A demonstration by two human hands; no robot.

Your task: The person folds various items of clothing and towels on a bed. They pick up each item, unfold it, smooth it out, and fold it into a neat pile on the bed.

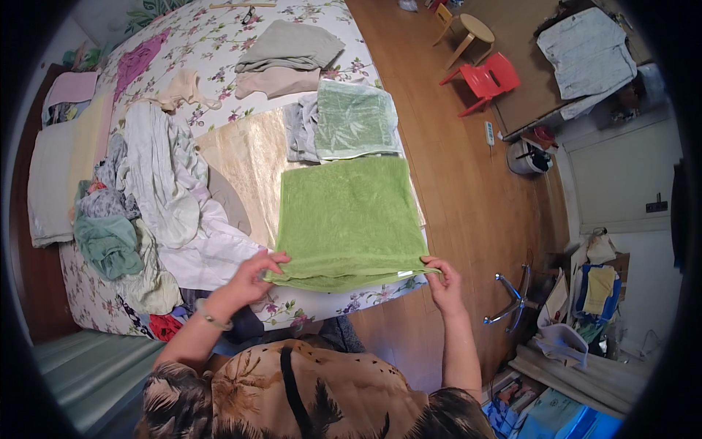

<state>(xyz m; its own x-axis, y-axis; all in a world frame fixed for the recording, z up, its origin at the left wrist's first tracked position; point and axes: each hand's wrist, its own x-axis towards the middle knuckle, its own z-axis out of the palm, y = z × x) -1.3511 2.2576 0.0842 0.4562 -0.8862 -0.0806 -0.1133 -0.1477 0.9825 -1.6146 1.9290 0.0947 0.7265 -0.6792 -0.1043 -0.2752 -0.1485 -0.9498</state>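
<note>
A bright green towel [348, 214] lies spread in a rough square on the bed's right side, its near edge lifted off the surface. My left hand [255, 277] pinches the near left corner, and my right hand [444, 282] grips the near right corner. Along that near edge the cloth shows more than one layer, and a small white tag [405, 273] sticks out close to my right hand. Just beyond it rests a folded green-and-white towel with a leaf pattern [356, 120]. Under part of the green towel is a shiny gold-beige sheet [241, 170].
Heaped white clothes [164, 175] and a sage-green garment [109, 241] cover the bed's left side. Folded grey trousers [290, 46] lie farther back on the floral bedsheet [219, 60]. Right of the bed, a red chair [485, 79] and a chrome star-shaped base [513, 302] stand on the wooden floor [466, 203].
</note>
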